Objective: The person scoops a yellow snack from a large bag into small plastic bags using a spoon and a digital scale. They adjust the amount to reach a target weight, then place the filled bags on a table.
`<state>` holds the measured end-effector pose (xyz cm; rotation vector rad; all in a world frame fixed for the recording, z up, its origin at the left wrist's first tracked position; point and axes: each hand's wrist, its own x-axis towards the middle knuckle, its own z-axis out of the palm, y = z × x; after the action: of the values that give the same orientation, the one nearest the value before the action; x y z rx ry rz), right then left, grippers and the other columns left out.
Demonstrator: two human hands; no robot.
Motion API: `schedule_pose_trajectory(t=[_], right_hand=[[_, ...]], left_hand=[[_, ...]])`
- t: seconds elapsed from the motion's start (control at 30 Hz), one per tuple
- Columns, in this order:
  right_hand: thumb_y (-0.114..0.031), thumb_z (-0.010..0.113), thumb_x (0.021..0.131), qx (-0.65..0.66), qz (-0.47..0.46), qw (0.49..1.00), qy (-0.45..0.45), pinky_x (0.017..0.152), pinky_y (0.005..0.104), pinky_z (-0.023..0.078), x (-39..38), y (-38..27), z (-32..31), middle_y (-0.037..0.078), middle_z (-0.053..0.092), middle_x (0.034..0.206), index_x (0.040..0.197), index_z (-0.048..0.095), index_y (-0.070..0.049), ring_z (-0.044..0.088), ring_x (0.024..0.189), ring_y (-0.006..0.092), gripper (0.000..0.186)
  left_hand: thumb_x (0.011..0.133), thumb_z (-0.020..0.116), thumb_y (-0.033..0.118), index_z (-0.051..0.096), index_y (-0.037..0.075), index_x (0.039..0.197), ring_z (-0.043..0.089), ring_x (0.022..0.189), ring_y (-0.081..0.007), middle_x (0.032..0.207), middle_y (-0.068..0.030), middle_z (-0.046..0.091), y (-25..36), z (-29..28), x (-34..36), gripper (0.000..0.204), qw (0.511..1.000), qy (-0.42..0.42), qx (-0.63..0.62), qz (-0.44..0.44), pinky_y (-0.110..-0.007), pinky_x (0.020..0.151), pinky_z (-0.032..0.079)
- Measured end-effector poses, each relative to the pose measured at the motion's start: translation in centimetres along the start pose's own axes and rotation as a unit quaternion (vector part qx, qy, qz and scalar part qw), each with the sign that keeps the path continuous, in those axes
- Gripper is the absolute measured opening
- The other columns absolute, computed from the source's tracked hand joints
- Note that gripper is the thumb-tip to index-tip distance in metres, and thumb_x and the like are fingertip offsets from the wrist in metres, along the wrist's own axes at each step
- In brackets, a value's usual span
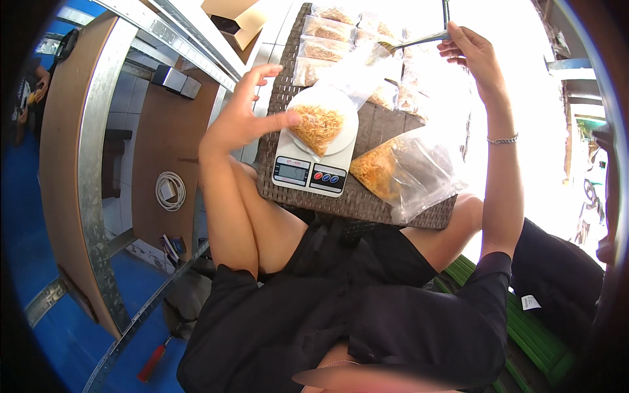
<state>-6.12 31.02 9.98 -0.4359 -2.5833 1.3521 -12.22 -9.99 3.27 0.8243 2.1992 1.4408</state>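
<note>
A clear plastic bag of golden shredded food [319,128] rests on the round plate of a white kitchen scale [283,156]; its unfilled upper part stretches toward the far right. My left hand [237,121] is open beside it, fingers spread, the thumb tip at the bag's left edge; I cannot tell whether it touches. Raised at the far right, my right hand [473,56] pinches a slim metal utensil [422,40], its dark tip pointing left over the bags. Glare hides its exact kind. A larger clear bag [419,170], partly filled with the same food, lies right of the scale.
Several filled small bags [325,28] lie in rows on the far part of the brown woven table [377,128]. At left stand metal-framed wooden shelves [82,150] with a coiled white cable [170,191]. A red-handled tool [154,362] lies at lower left. Another person [33,98] shows far left.
</note>
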Motion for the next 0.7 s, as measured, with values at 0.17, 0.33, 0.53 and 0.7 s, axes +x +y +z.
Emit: schedule_pose_trajectory(t=[0.17,0.33,0.53,0.7], right_hand=[[-0.049,0.055,0.101,-0.046,-0.054,0.994,-0.086,0.081,0.031,0.055,0.4,-0.7,2.8,0.008,0.074,0.089,0.102,0.073,-0.007,0.071,0.09,0.0175,0.046],[-0.043,0.059,0.1,-0.094,-0.135,0.982,-0.094,0.085,0.0309,0.051,-0.4,-2.2,5.0,0.004,0.074,0.089,0.101,0.076,-0.007,0.067,0.091,0.0139,0.04],[-0.043,0.06,0.1,-0.11,-0.168,0.974,-0.109,0.089,0.0356,0.049,-1.6,-3.7,5.0,0.004,0.074,0.091,0.101,0.077,-0.008,0.066,0.093,0.016,0.039],[-0.039,0.061,0.1,-0.144,-0.243,0.955,-0.094,0.081,0.0355,0.052,-2.6,-4.0,6.1,0.004,0.071,0.085,0.099,0.076,-0.006,0.064,0.083,0.0136,0.037]], left_hand=[[0.068,0.09,0.042,0.041,0.009,0.146,0.035,0.139,-0.0346,0.144,-0.0182,0.042,-0.1,1.0,0.1,0.097,0.992,-0.055,0.112,0.006,-0.044,0.116,0.028],[0.069,0.09,0.039,0.04,0.01,0.147,0.034,0.14,-0.0348,0.146,-0.0186,0.041,0.0,1.0,0.2,0.097,0.991,-0.056,0.119,0.015,-0.044,0.117,0.027],[0.069,0.09,0.038,0.04,0.008,0.146,0.034,0.14,-0.0339,0.145,-0.0187,0.041,0.1,1.2,0.3,0.096,0.992,-0.054,0.109,0.011,-0.043,0.117,0.028],[0.069,0.09,0.037,0.04,0.008,0.145,0.035,0.139,-0.0345,0.142,-0.0181,0.043,0.0,2.1,0.5,0.095,0.989,-0.053,0.134,0.03,-0.042,0.116,0.029]])
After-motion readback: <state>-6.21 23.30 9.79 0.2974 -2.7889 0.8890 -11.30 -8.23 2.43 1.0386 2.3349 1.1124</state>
